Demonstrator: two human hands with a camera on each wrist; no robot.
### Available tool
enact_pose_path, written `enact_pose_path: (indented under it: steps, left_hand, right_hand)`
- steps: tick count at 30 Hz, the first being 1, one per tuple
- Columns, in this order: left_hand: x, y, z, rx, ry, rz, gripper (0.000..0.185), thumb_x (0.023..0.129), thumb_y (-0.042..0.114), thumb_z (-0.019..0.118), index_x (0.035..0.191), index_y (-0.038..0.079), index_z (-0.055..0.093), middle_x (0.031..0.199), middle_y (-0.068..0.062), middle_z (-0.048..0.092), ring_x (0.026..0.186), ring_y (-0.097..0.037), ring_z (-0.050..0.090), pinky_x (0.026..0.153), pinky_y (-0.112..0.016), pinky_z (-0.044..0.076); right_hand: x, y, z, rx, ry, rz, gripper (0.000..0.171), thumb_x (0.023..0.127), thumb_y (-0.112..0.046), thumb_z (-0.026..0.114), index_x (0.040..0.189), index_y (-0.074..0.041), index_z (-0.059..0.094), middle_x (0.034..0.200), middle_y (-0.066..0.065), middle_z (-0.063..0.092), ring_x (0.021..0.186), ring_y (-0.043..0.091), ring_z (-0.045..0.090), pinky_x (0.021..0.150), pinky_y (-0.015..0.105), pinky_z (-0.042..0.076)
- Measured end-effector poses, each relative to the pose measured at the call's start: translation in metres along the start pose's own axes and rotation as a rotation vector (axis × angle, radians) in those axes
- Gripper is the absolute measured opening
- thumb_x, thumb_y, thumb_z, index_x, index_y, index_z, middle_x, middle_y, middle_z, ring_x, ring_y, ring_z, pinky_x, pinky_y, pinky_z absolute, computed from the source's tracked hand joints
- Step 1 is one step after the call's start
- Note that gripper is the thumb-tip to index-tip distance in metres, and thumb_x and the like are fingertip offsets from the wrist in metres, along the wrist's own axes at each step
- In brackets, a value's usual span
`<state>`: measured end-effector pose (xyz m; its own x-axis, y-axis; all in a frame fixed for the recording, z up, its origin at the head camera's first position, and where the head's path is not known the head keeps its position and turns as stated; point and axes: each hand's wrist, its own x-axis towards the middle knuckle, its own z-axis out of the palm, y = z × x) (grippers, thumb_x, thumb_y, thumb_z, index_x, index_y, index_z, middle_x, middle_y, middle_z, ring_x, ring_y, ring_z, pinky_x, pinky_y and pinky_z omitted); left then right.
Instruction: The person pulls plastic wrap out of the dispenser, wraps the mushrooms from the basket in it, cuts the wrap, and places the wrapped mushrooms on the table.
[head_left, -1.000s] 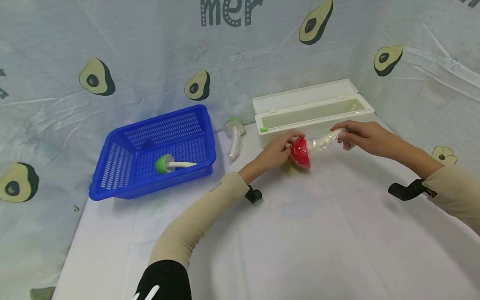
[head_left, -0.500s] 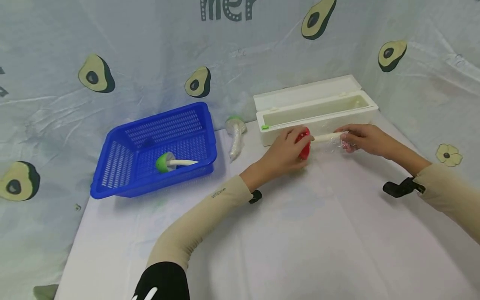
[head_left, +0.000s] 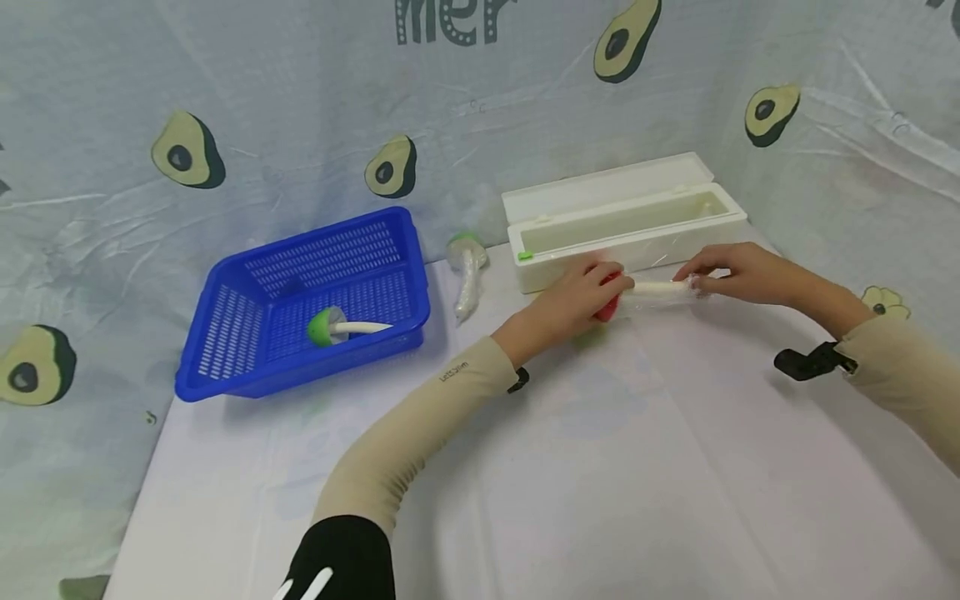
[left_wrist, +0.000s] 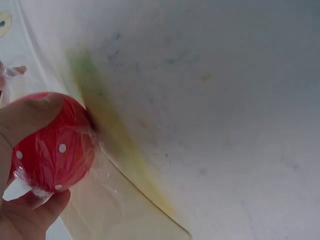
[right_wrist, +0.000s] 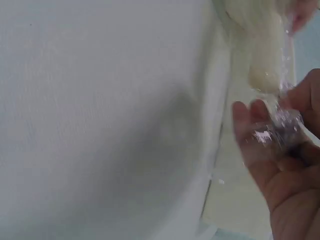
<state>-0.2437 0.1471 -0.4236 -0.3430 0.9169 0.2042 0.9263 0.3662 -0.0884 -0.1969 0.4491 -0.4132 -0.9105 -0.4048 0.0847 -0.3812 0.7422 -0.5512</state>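
Observation:
A toy mushroom with a red, white-dotted cap (head_left: 609, 304) (left_wrist: 52, 150) and a pale stem (head_left: 660, 292) (right_wrist: 262, 70) lies on the table, wrapped in clear film, just in front of the white box (head_left: 720, 221). My left hand (head_left: 573, 300) grips the cap, thumb and fingers curled round it. At the far end of the stem my right hand (head_left: 731, 273) pinches the crumpled film (right_wrist: 280, 122).
A blue basket (head_left: 247, 333) at the left holds a green-capped mushroom (head_left: 330, 327). Another wrapped green-capped mushroom (head_left: 467, 275) lies between basket and box. The long white box stands open, lid back, against the avocado-print cloth backdrop. A white cloth (head_left: 600, 467) covers the table.
The red mushroom has come down from a raised, tilted position to lie flat on the table before the box. Both hands lowered with it, keeping their hold.

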Motion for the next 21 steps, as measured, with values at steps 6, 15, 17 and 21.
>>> enact_pose_path:
  steps: [6, 15, 17, 21]
  left_hand:
    - [-0.001, -0.009, -0.002, -0.206, -0.058, -0.093, 0.064, 0.088, 0.027, 0.082, 0.142, 0.014, 0.049, 0.149, -0.008, 0.042, 0.142, -0.022, 0.035, 0.118, -0.022, 0.026]
    - [-0.003, -0.017, 0.002, -0.369, -0.033, -0.043, 0.054, 0.085, 0.013, 0.075, 0.133, 0.009, 0.051, 0.145, -0.008, 0.046, 0.139, -0.021, 0.038, 0.118, -0.021, 0.023]
    - [-0.004, -0.022, 0.003, -0.463, -0.018, -0.062, 0.055, 0.083, 0.009, 0.076, 0.132, 0.009, 0.051, 0.143, -0.007, 0.047, 0.135, -0.019, 0.040, 0.113, -0.019, 0.028]
    - [-0.006, -0.030, 0.004, -0.638, 0.009, -0.112, 0.061, 0.081, 0.005, 0.079, 0.135, 0.009, 0.050, 0.142, -0.005, 0.049, 0.130, -0.016, 0.045, 0.108, -0.017, 0.033]
  right_hand:
    - [0.014, -0.005, 0.017, -0.117, 0.132, -0.382, 0.035, 0.074, 0.015, 0.067, 0.082, -0.018, 0.076, 0.086, -0.007, 0.063, 0.074, 0.002, 0.053, 0.064, 0.011, 0.044]
    - [0.031, -0.009, 0.025, -0.323, 0.127, -0.740, 0.040, 0.057, 0.021, 0.085, 0.079, -0.011, 0.076, 0.089, 0.000, 0.062, 0.082, 0.018, 0.055, 0.068, 0.028, 0.049]
    - [0.031, -0.012, 0.029, -0.347, 0.172, -0.702, 0.043, 0.057, 0.021, 0.086, 0.084, -0.010, 0.075, 0.092, 0.003, 0.064, 0.081, 0.020, 0.058, 0.067, 0.032, 0.052]
    - [0.022, -0.025, 0.039, -0.270, 0.207, -0.447, 0.036, 0.073, 0.018, 0.079, 0.097, -0.008, 0.070, 0.098, 0.004, 0.066, 0.079, 0.019, 0.064, 0.067, 0.028, 0.055]
